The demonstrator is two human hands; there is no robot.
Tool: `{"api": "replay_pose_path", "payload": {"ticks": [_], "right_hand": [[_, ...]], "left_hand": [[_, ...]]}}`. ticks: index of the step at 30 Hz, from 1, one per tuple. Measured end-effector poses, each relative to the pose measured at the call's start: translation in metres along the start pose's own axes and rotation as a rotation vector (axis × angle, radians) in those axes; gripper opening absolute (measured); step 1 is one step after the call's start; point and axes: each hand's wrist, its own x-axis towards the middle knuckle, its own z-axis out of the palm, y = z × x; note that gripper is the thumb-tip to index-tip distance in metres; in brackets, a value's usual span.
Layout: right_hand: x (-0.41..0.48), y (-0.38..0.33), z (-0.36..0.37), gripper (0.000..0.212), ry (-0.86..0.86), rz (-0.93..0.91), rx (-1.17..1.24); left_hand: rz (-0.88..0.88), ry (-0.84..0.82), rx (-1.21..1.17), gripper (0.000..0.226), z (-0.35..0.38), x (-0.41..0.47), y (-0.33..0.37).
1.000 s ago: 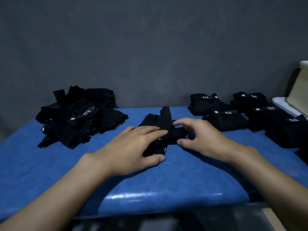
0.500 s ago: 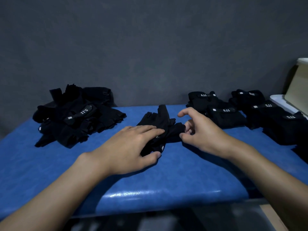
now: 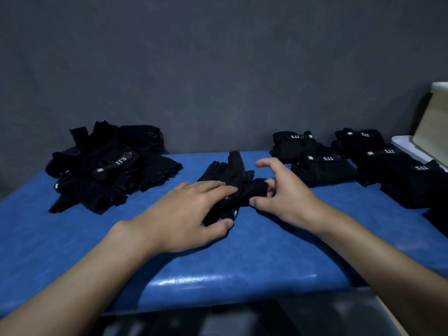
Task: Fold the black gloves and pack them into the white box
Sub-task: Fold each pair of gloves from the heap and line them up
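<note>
A black fingerless glove (image 3: 234, 172) lies at the middle of the blue desk (image 3: 242, 258), its finger stubs pointing towards 12 o'clock and its cuff end towards 5 o'clock.

The left hand (image 3: 189, 214) comes in from 7 o'clock and lies flat on the near half of the glove. Its fingers (image 3: 218, 186) are straight and press down on the fabric, and the thumb rests against the glove's near edge. It grips nothing.

The right hand (image 3: 288, 197) comes in from 4 o'clock. It pinches the glove's right end between the thumb and the curled lower fingers, while the index finger is lifted clear above it.

At 10 o'clock from the glove sits a heap of loose gloves (image 3: 109, 170), well apart from the hands, with a "5.11" strap showing on top. From 1 to 3 o'clock lie folded gloves (image 3: 324, 166) in neat bundles, straps uppermost, set just beside one another.

Beyond them at 2 o'clock, at the frame's right edge, stands the white box (image 3: 403, 145) with its lid (image 3: 434, 117) raised. What it holds cannot be seen.

A dark grey wall (image 3: 218, 69) rises behind the desk.
</note>
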Motion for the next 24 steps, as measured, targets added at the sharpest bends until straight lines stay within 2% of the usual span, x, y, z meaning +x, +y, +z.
{"api": "replay_pose_path", "payload": {"ticks": [7,13,17,20,22,24], "right_hand": [[0.000,0.002,-0.009,0.067,0.040,0.022,-0.074],[-0.003,0.000,-0.018,0.049,0.016,0.025,-0.168],[-0.005,0.002,-0.013,0.044,0.003,-0.058,-0.240],[-0.007,-0.002,-0.012,0.043,0.126,-0.203,-0.272],[-0.008,-0.010,-0.009,0.037,0.210,-0.344,-0.234],[-0.010,-0.017,-0.002,0.030,0.201,-0.444,-0.287]], "left_hand": [[-0.016,-0.003,0.035,0.080,0.002,0.000,0.000],[-0.048,-0.047,0.083,0.080,0.007,0.001,0.002],[-0.044,-0.043,0.104,0.079,0.007,0.002,0.003],[-0.022,-0.028,0.094,0.078,0.003,0.002,0.003],[-0.023,0.042,-0.032,0.071,-0.003,0.005,0.002],[-0.038,0.176,-0.241,0.057,-0.006,0.011,-0.004]]}}
